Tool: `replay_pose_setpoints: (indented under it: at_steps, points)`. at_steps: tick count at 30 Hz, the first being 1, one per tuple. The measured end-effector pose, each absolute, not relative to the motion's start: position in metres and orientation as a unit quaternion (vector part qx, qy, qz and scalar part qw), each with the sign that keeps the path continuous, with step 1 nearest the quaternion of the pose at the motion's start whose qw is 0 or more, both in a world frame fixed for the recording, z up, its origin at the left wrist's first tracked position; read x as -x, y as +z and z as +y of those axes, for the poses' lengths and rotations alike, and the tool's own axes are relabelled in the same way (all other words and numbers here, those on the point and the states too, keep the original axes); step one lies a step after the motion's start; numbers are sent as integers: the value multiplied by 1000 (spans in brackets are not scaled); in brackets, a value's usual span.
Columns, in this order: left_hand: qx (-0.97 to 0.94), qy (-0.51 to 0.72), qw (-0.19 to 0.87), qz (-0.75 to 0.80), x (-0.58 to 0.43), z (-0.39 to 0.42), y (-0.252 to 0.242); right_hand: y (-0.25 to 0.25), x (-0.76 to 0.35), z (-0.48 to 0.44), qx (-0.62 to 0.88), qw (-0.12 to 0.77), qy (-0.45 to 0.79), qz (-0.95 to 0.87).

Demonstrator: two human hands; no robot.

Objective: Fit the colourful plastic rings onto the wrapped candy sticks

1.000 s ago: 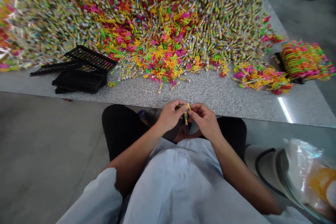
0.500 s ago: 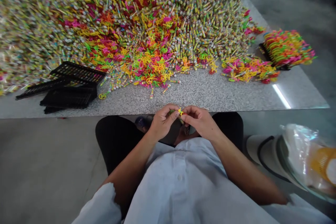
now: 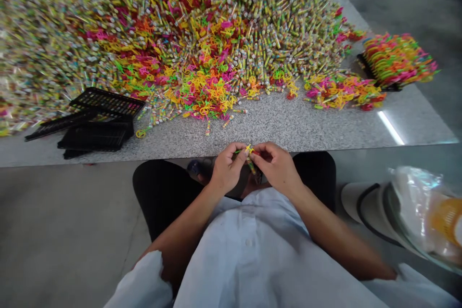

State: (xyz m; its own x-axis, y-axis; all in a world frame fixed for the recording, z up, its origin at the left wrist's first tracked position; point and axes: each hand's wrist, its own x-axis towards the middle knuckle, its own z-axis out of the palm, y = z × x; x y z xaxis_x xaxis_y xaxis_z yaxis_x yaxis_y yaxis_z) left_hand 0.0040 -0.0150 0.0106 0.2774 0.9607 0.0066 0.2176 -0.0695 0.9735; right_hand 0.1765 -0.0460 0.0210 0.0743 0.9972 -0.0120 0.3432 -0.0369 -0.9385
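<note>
Fingertip work, basically. Left hand (image 3: 226, 170) and right hand (image 3: 277, 167) are both pinched together on one small candy stick (image 3: 251, 165) with a yellow ring (image 3: 248, 148) at its top, held over the lap just below the edge of the surface (image 3: 288, 130). I'd say keep the stick steady with one hand and push the ring straight on, no twisting, since it's tiny and slippery-looking. The stick is thin, wrapped in multicolour print, hanging downward between the fingers. Huge pile (image 3: 202, 33) of the same pieces sits beyond, black trays (image 3: 97, 120) off to the left.
</note>
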Motion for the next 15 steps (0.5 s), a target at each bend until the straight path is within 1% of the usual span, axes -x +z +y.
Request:
replay_pose_setpoints:
  at_steps: [5,7,9,13,15]
  points:
    - [-577,372,568,455,-2,-12,7,17,-174,-46,610,410,316,-600]
    - [-563,363,589,452,-1,-10,7,16,-173,-45,611,414,304,-603]
    - [-560,360,590,457,1,-8,8,14,-174,-44,604,422,340,-584]
    - [-560,361,582,467,2,-7,7,10,-179,-38,570,414,467,-534]
    - [-562,353,582,470,2,-6,5,8,-180,-37,579,407,460,-537]
